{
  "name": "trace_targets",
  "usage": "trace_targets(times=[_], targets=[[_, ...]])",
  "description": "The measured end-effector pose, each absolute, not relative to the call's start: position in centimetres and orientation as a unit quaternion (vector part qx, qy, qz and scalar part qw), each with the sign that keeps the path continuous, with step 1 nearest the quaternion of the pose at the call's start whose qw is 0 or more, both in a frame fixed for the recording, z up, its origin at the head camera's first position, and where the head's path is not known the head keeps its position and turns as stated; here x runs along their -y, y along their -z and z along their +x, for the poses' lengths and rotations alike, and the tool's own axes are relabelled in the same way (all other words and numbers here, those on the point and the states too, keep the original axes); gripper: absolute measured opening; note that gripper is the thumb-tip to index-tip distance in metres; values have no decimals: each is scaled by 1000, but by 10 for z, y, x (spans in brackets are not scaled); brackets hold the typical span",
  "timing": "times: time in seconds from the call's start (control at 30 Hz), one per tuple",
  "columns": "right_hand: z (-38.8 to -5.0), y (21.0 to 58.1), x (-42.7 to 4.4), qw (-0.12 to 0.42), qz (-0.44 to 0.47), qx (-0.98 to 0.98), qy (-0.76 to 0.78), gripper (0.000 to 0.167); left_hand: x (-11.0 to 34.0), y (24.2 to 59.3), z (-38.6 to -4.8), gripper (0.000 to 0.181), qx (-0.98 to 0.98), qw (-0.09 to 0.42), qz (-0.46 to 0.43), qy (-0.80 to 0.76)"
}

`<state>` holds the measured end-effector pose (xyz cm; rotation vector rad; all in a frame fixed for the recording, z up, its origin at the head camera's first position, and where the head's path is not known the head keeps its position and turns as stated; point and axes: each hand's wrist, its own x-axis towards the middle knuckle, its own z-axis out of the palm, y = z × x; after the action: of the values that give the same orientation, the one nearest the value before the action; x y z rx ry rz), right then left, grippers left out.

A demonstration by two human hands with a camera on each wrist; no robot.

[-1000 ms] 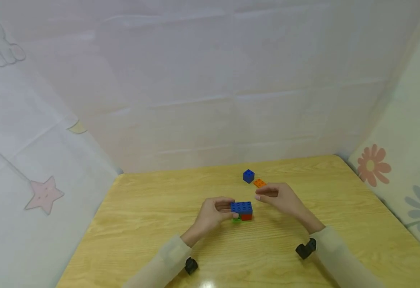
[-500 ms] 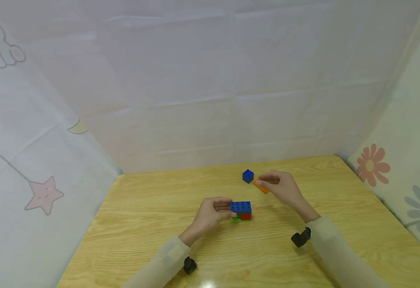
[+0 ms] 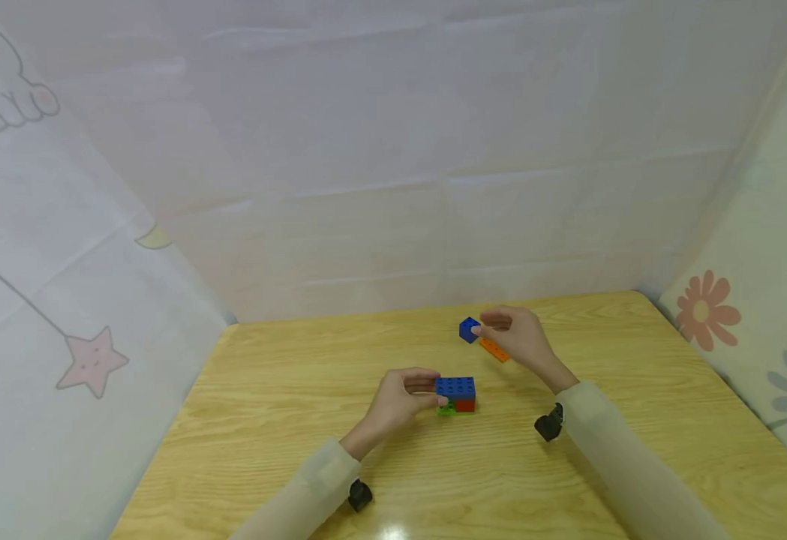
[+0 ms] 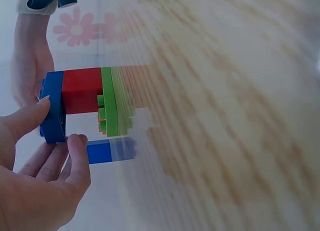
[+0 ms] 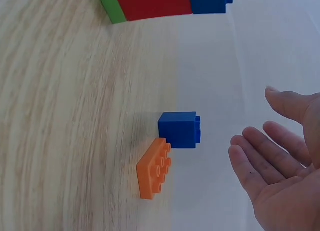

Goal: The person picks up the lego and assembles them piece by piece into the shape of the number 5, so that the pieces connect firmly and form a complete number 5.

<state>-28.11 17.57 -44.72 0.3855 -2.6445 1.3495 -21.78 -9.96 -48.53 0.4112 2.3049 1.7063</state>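
My left hand (image 3: 396, 403) holds a small stack of toy bricks between thumb and fingers. On top of that stack is a long blue brick (image 3: 456, 386), under it a red brick (image 4: 82, 91), and at the bottom a flat green plate (image 4: 110, 102). The left thumb and fingers pinch the blue brick's end. My right hand (image 3: 518, 336) hovers with spread, relaxed fingers and holds nothing. Close to it, on the table, stands a small blue brick (image 5: 178, 130). A flat orange plate (image 5: 151, 171) lies beside that brick, studs up.
The wooden table (image 3: 285, 420) runs back to a pale cloth (image 3: 366, 187) hanging behind it. More printed cloth stands on the left and right sides.
My right hand touched the orange plate, turned it, and let it go. It has since moved up and left towards the small blue brick. The left hand has kept its hold.
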Motion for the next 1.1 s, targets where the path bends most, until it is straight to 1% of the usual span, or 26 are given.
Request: trace_targets(times=[0.2,0.57,0.83,1.1], targets=[[-294,456,-173,70,119,886,-443,41,98,486,-218,50,-798,118,143,-573],[-313,474,-169,36,85,893,-441,49,97,486,-217,49,-809,113,141,-560],[-321,484,-167,43,90,897,-432,46,98,486,-217,49,-806,112,142,-563],[-326,490,-164,44,77,900,-427,48,98,484,-217,48,-806,114,142,-563]])
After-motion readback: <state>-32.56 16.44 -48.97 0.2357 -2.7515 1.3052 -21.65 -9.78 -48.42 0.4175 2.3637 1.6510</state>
